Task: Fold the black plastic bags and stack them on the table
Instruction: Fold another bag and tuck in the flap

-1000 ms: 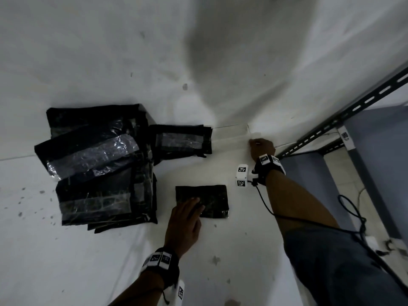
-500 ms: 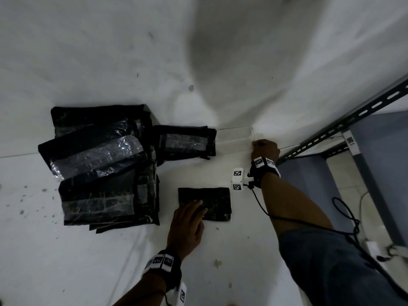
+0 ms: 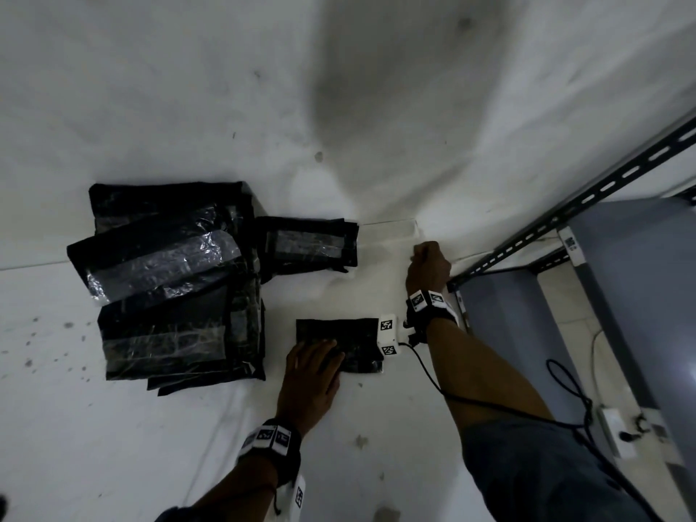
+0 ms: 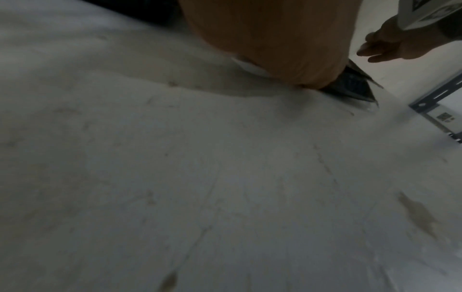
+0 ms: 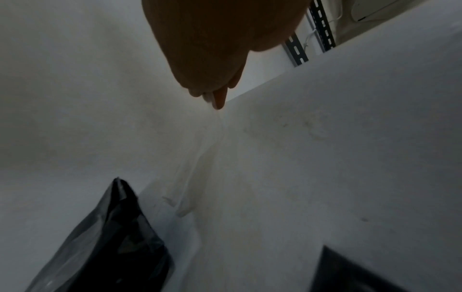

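Observation:
A small folded black bag (image 3: pixel 341 342) lies on the white table (image 3: pixel 376 427). My left hand (image 3: pixel 314 365) rests flat on its near left part, fingers straight; in the left wrist view my palm (image 4: pixel 262 39) covers the bag (image 4: pixel 350 86). My right hand (image 3: pixel 427 258) is curled at the table's back edge, where the fingertips (image 5: pixel 217 98) pinch a thin clear plastic sheet (image 5: pixel 192 173). A pile of unfolded black bags (image 3: pixel 169 292) lies to the left, with one more black bag (image 3: pixel 307 243) beside it.
A white wall (image 3: pixel 339 88) rises right behind the table. A grey perforated metal shelf frame (image 3: pixel 565 216) stands at the right, with a blue-grey panel (image 3: pixel 640 295) and cables on the floor (image 3: pixel 572 389) below. Small dark stains dot the tabletop.
My left hand has stayed pressed on the folded bag. The right hand remains at the back edge, and its wrist has drifted a little left, toward the folded bag's right end.

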